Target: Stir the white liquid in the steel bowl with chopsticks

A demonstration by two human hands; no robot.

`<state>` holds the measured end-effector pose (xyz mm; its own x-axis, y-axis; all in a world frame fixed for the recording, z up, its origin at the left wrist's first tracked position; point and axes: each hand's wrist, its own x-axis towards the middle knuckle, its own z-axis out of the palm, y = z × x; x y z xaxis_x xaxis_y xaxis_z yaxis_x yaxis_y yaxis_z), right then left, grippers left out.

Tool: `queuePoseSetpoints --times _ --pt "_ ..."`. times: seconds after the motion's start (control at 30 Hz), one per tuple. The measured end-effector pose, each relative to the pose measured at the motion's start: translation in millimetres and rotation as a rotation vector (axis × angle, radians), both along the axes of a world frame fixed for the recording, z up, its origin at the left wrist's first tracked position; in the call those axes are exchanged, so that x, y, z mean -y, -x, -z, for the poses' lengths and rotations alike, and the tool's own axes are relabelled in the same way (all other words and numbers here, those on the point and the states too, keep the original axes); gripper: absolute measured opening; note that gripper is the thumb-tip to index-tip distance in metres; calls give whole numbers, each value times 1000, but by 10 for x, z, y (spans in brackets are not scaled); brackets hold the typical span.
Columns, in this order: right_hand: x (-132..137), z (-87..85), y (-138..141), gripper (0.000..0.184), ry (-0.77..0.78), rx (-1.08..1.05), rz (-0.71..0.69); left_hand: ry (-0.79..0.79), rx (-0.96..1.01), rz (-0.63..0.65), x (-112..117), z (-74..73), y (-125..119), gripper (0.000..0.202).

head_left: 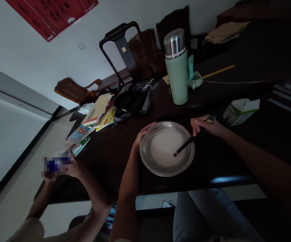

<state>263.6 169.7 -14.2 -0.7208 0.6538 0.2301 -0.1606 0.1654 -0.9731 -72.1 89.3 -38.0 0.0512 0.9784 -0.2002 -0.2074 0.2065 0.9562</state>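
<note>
Spill risk: round silvery metal bowl [145, 153] holds milky off-white liquid [161, 148]. Could slop over the edge if the slim black chopsticks [185, 144] shove hard against the wall, or if the left hand [142, 133] tips the rim. Bowl sits on the dark counter [115, 158], between both hands. Left fingers touch its rim at 10 o'clock; thumb hidden, cannot tell whether they pinch. Right hand [206, 126] just outside the rim at 2 o'clock, fingers closed round the chopsticks; their tips point into the liquid, 4 o'clock of centre.
</note>
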Motion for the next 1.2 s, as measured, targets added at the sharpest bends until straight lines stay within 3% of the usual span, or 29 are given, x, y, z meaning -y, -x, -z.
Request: queuePoseSetpoints --times 0.13,0.33,0.57,0.8,1.07,1.2 --pt "80 -3 70 45 -56 52 -59 7 -8 0 9 -20 -9 59" --pt "-22 -16 -1 49 -31 41 92 2 9 6 8 -27 -16 58" --pt "78 1 59 47 -11 39 -93 7 24 -6 10 18 -6 60" --pt "-11 -37 -10 46 -40 63 74 3 -2 -4 3 10 -6 61" --pt "89 -31 42 45 -40 60 -59 3 8 -8 8 17 -8 59" --pt "39 -27 36 44 -51 65 18 -5 -11 6 7 2 -12 60"
